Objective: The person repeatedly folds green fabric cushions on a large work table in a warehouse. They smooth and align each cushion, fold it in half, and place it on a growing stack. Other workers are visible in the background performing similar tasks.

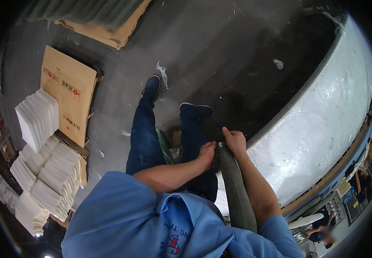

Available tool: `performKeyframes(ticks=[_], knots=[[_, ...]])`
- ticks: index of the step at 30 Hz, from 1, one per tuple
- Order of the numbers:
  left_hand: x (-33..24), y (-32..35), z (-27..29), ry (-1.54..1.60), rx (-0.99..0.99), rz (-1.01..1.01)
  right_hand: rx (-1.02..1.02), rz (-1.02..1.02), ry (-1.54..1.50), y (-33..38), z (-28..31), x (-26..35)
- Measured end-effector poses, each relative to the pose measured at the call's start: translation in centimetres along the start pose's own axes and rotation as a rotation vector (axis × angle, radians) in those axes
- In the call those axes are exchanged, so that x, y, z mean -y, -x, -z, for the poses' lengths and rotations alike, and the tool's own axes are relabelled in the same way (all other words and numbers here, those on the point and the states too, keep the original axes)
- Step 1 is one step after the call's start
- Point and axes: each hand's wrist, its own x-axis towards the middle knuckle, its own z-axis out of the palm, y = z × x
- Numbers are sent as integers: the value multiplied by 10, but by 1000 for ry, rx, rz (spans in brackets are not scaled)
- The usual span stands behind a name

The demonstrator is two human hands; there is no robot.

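Grey-green roll [236, 189] held by both hands, left hand [206, 155] and right hand [235, 141] closed on its end.

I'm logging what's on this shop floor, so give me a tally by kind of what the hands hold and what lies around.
Grey rolled pieces held by both hands: 1
Large white wrapped slabs: 1
Flat cardboard boxes: 1
Heaps of white folded stacks: 1
White scraps on the floor: 2
Total: 6
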Motion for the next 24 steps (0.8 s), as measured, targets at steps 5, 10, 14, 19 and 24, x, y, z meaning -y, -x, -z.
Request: performKeyframes(ticks=[5,10,14,19,24], knots=[[13,-31,-21,179,-106,80,81,-13,178,4,4,29],[9,-55,-29,128,-312,120,-43,87,277,-3,-9,17],[11,-73,-30,43,-365,95,-35,67,330,-15,-9,16],[7,-63,-36,64,-443,67,-58,43,341,-16,-10,14],[2,-60,-31,-227,-494,24,-57,68,313,-12,-16,15]])
